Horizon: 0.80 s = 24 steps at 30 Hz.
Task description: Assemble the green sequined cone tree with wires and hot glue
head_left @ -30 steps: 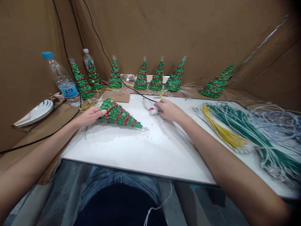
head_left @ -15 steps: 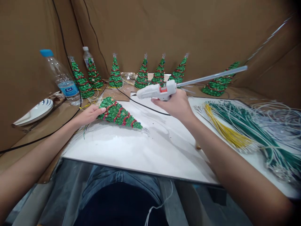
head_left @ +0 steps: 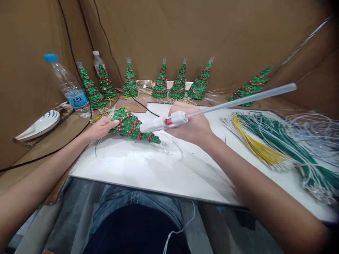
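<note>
Over the table (head_left: 148, 169), our right hand (head_left: 194, 125), closed round the glue gun (head_left: 157, 124), has swung it down to the tree (head_left: 125, 127) our left hand (head_left: 101, 127) grips on its side, within working reach, though perhaps not quite touching.

A brown cardboard-covered tabletop (head_left: 65, 131) carries a blue-capped water bottle (head_left: 77, 100) and a dish (head_left: 49, 123) left of the left fingers (head_left: 108, 123), sequined Christmas trees (head_left: 159, 85) beyond the right fingers (head_left: 179, 106), and a white board (head_left: 127, 165) bearing yellow wires (head_left: 258, 151) and green wires (head_left: 286, 146) right of them.
</note>
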Each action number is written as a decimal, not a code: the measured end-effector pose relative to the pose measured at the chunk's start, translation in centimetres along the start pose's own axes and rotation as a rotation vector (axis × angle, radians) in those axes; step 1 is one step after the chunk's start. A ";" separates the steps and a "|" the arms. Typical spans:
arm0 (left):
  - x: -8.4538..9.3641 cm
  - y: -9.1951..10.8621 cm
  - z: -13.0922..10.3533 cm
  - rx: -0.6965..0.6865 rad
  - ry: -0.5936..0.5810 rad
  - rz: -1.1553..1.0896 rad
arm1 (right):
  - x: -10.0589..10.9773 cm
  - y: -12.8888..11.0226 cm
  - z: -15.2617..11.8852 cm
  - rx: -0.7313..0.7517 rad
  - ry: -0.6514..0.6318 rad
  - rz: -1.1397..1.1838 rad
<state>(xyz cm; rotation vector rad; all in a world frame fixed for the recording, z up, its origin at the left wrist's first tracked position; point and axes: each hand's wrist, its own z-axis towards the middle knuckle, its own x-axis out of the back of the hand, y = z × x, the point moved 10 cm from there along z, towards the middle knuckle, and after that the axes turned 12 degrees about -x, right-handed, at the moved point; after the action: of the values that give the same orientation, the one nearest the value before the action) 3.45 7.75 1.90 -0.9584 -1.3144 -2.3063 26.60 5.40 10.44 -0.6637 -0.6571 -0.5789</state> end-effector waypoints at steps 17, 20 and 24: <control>0.2 -0.3 -0.3 0.103 0.063 -0.063 | -0.1 -1.6 -0.4 0.087 0.052 -0.315; 0.3 0.0 -0.2 0.105 0.073 -0.071 | -0.1 -1.8 -0.4 0.096 0.056 -0.351; 0.4 -0.1 -0.3 0.113 0.086 -0.063 | -0.2 -1.8 -0.4 0.093 0.048 -0.387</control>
<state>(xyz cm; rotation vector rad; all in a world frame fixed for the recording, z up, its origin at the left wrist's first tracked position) 3.00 7.58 1.99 -0.7835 -1.4414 -2.2642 25.38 4.02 10.73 -0.4346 -0.7692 -0.9136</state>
